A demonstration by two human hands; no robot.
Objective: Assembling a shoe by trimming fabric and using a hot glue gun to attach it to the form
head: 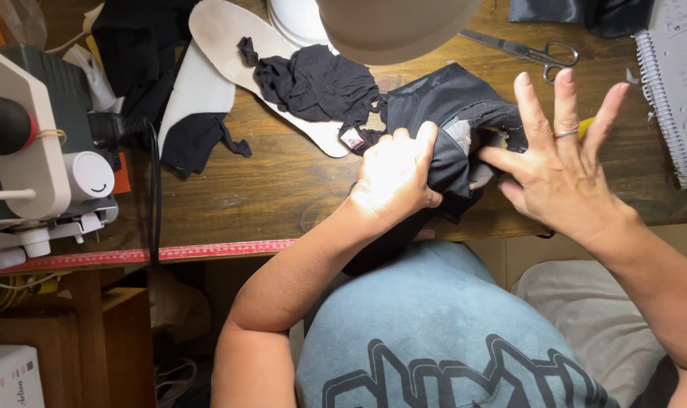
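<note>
A piece of black fabric (441,113) with a grey lining patch lies bunched at the near edge of the wooden table (283,189). My left hand (395,175) is closed on its lower left part, gripping the cloth. My right hand (562,162) lies on the fabric's right side with fingers spread wide and the thumb pressed against the cloth; a ring sits on one finger. Part of the fabric hangs off the table edge toward my lap.
A white sewing machine (33,151) stands at the left with a black cable. Black fabric scraps (313,79), white insole-shaped pieces (222,38), scissors (532,51), a spiral notebook (676,83) and a lamp shade (392,26) lie around. A red measuring tape (169,251) runs along the table edge.
</note>
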